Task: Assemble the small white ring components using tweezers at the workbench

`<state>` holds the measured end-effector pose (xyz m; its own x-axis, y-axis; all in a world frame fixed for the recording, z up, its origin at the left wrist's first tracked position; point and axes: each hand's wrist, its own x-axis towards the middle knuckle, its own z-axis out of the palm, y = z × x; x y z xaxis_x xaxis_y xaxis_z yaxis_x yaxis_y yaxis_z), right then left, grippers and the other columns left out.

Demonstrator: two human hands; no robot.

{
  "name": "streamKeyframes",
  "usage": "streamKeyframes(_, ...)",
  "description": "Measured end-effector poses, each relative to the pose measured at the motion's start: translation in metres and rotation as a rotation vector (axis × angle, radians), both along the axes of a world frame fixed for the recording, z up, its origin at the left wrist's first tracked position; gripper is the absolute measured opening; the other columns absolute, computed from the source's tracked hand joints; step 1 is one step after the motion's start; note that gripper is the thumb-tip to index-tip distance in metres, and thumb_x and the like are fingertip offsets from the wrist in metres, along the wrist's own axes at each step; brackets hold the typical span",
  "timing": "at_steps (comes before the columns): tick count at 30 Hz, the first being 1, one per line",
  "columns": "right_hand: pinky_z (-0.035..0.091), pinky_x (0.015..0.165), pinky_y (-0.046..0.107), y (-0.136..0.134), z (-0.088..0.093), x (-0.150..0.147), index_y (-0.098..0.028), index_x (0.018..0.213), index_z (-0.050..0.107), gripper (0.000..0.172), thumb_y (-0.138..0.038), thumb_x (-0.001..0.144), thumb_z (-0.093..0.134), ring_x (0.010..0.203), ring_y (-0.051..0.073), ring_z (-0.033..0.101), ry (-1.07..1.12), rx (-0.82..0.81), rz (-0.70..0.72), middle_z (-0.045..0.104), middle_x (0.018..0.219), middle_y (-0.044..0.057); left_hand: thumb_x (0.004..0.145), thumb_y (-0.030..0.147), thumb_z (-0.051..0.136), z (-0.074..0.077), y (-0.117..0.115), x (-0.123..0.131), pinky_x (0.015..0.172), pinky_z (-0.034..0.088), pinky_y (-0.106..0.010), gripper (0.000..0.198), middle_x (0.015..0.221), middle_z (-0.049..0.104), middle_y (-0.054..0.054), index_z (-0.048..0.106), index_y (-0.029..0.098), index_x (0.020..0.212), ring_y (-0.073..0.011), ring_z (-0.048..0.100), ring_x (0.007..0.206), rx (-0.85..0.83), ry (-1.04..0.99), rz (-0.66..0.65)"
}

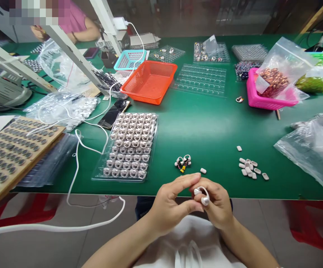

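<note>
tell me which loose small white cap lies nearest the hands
The lone cap just beyond the left hand, right of the wired earpieces; the other loose caps all lie farther right.

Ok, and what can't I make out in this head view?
All in the head view:
Underside of the white curved piece: hidden by the right hand.
Anything inside the left hand: hidden by its own back and thumb.
Full extent of the wooden board: cut off by the left edge.
Exact contents of the clear bag: blurred, cut off by the right edge.
</note>
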<state>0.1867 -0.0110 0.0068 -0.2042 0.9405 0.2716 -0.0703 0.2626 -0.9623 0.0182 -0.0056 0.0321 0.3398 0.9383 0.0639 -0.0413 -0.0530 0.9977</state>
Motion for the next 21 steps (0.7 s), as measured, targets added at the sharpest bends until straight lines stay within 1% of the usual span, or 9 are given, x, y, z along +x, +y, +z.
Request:
streamKeyframes(4, 0.049, 0.067, 0.029, -0.003, 0.001, -0.008, -0.020, 0.083, 0.066, 0.028, -0.042, 0.097, 0.057, 0.069, 0.018, 0.061, 0.001, 0.083, -0.074, 0.066, 0.075, 0.003, 0.084, 0.015, 0.076, -0.001, -0.007, 0.004, 0.112, 0.044, -0.035, 0.053, 0.132, 0.069, -0.003, 0.064, 0.036, 0.132, -0.0235, 0.063, 0.123, 0.104, -0.040, 0.046)
streamKeyframes(6, 0.050, 0.070, 0.030, -0.003, 0.001, -0.014, -0.020, 0.085, 0.067, 0.026, -0.041, 0.098, 0.057, 0.072, 0.019, 0.063, 0.001, 0.104, -0.097, 0.067, 0.078, 0.003, 0.086, 0.015, 0.073, -0.002, -0.010, 0.004, 0.109, 0.048, -0.035, 0.050, 0.132, 0.069, -0.004, 0.065, 0.035, 0.131, -0.0243, 0.064, 0.122, 0.113, -0.062, 0.072)
streamKeyframes(9, 0.051, 0.075, 0.032, 0.000, 0.001, -0.020, -0.021, 0.087, 0.067, 0.024, -0.039, 0.098, 0.057, 0.076, 0.020, 0.065, -0.008, 0.145, -0.118, 0.069, 0.079, 0.004, 0.088, 0.017, 0.071, -0.005, -0.010, -0.001, 0.107, 0.049, -0.037, 0.046, 0.133, 0.068, -0.005, 0.066, 0.033, 0.131, -0.0262, 0.065, 0.121, 0.112, -0.057, 0.085)
streamKeyframes(11, 0.051, 0.074, 0.031, 0.003, 0.002, -0.021, -0.020, 0.086, 0.066, 0.023, -0.038, 0.098, 0.058, 0.074, 0.019, 0.064, -0.019, 0.148, -0.104, 0.068, 0.078, 0.003, 0.088, 0.017, 0.071, -0.006, -0.008, -0.006, 0.107, 0.050, -0.037, 0.046, 0.133, 0.068, -0.006, 0.065, 0.032, 0.131, -0.0264, 0.065, 0.121, 0.114, -0.026, 0.079)
streamKeyframes(13, 0.051, 0.073, 0.029, 0.007, 0.004, -0.017, -0.020, 0.086, 0.065, 0.021, -0.035, 0.098, 0.058, 0.073, 0.018, 0.064, -0.040, 0.141, -0.061, 0.067, 0.077, 0.003, 0.088, 0.016, 0.071, -0.005, -0.005, -0.010, 0.106, 0.051, -0.036, 0.047, 0.132, 0.069, -0.007, 0.064, 0.030, 0.132, -0.0259, 0.066, 0.119, 0.118, 0.025, 0.049)
streamKeyframes(16, 0.049, 0.067, 0.027, 0.012, 0.009, -0.007, -0.019, 0.089, 0.066, 0.011, -0.025, 0.095, 0.059, 0.072, 0.017, 0.062, -0.126, 0.147, 0.024, 0.066, 0.078, 0.003, 0.088, 0.016, 0.070, 0.001, -0.002, -0.015, 0.105, 0.051, -0.037, 0.047, 0.131, 0.068, -0.009, 0.062, 0.028, 0.133, -0.0250, 0.065, 0.120, 0.149, 0.120, 0.000)
streamKeyframes(17, 0.048, 0.064, 0.026, 0.013, 0.011, -0.003, -0.019, 0.091, 0.066, 0.007, -0.021, 0.094, 0.059, 0.070, 0.016, 0.060, -0.171, 0.151, 0.041, 0.065, 0.078, 0.002, 0.087, 0.017, 0.072, 0.004, -0.002, -0.015, 0.106, 0.049, -0.039, 0.048, 0.132, 0.067, -0.011, 0.060, 0.026, 0.134, -0.0258, 0.063, 0.122, 0.183, 0.152, -0.007)
streamKeyframes(19, 0.044, 0.058, 0.024, 0.014, 0.013, 0.002, -0.018, 0.092, 0.066, 0.007, -0.015, 0.092, 0.059, 0.065, 0.014, 0.057, -0.265, 0.163, 0.050, 0.064, 0.077, 0.002, 0.083, 0.022, 0.078, 0.008, -0.001, -0.014, 0.108, 0.046, -0.044, 0.054, 0.133, 0.064, -0.014, 0.058, 0.023, 0.134, -0.0287, 0.059, 0.125, 0.295, 0.212, 0.009)
streamKeyframes(21, 0.044, 0.057, 0.024, 0.015, 0.014, 0.004, -0.018, 0.092, 0.065, 0.009, -0.013, 0.092, 0.058, 0.062, 0.014, 0.055, -0.332, 0.192, 0.047, 0.064, 0.076, 0.002, 0.080, 0.023, 0.081, 0.011, -0.001, -0.011, 0.102, 0.049, -0.046, 0.055, 0.124, 0.065, -0.016, 0.059, 0.019, 0.130, -0.0297, 0.060, 0.118, 0.423, 0.256, 0.063)
